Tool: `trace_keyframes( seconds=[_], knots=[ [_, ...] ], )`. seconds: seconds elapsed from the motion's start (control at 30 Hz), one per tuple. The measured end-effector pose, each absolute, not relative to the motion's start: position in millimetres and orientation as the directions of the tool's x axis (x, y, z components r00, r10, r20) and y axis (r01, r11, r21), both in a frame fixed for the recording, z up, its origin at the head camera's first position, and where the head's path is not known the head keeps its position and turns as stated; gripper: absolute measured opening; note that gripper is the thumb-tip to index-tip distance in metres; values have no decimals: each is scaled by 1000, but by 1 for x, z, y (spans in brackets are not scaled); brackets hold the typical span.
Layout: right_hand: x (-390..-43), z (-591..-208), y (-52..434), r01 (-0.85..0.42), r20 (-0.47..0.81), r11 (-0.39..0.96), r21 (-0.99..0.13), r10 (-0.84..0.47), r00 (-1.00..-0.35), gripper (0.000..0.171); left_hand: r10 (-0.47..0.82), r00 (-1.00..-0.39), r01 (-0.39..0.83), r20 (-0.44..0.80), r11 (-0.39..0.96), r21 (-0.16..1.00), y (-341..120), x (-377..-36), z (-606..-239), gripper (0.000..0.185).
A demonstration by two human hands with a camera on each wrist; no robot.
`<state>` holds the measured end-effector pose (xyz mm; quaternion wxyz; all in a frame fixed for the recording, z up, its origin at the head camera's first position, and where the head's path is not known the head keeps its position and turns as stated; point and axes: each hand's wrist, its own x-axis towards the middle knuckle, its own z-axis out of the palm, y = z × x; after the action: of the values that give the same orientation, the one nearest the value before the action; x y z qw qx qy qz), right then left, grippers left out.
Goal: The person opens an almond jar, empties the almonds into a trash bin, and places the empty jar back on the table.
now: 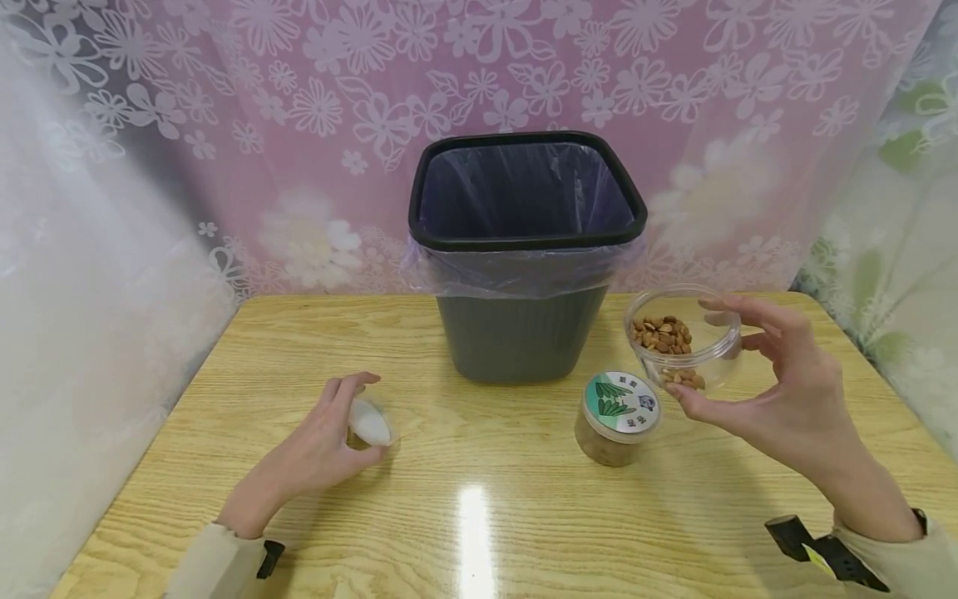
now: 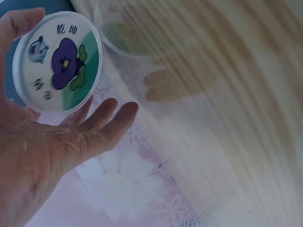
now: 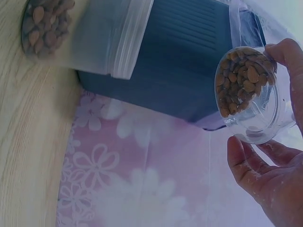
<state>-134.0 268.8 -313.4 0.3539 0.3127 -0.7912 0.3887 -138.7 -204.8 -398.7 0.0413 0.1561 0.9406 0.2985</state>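
From the head view, the right hand (image 1: 778,383) is holding an open clear jar (image 1: 684,337) tilted above the surface (image 1: 479,499), fingers curled round its wall, near the bin (image 1: 524,249). Nuts (image 1: 662,333) are lying inside it, so I judge the lid already off and the emptying not yet done. The left hand (image 1: 329,441) is pinching the lid (image 1: 369,423) low over the surface. A second jar (image 1: 619,416), lidded and holding something brownish, is standing just beside the bin, untouched. The bin, lined with a clear bag, is showing nothing inside from here.

From the left wrist, the lid (image 2: 59,68) is sitting between thumb and fingers (image 2: 102,113), label facing the camera.

From the right wrist, the jar (image 3: 248,94) is tipping sideways, nuts (image 3: 239,78) gathering against one wall; the closed jar (image 3: 85,33) is lying against the bin (image 3: 189,61).
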Motion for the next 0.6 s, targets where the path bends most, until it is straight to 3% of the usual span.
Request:
trace_keyframes(
  seconds=[0.2,0.37,0.6],
  knots=[
    [-135,-310,282,-752,795,508,-421,-192,-575,99,330,-943,265,-26,799,540,-210,-138,-399,85],
    [-132,-308,290,-711,763,550,-439,-189,-618,102,324,-944,267,-56,855,445,-211,-138,-399,85],
    [-134,-309,297,-710,765,554,-435,-187,-616,101,335,-936,270,-108,881,389,-211,-139,-397,79]
  ],
)
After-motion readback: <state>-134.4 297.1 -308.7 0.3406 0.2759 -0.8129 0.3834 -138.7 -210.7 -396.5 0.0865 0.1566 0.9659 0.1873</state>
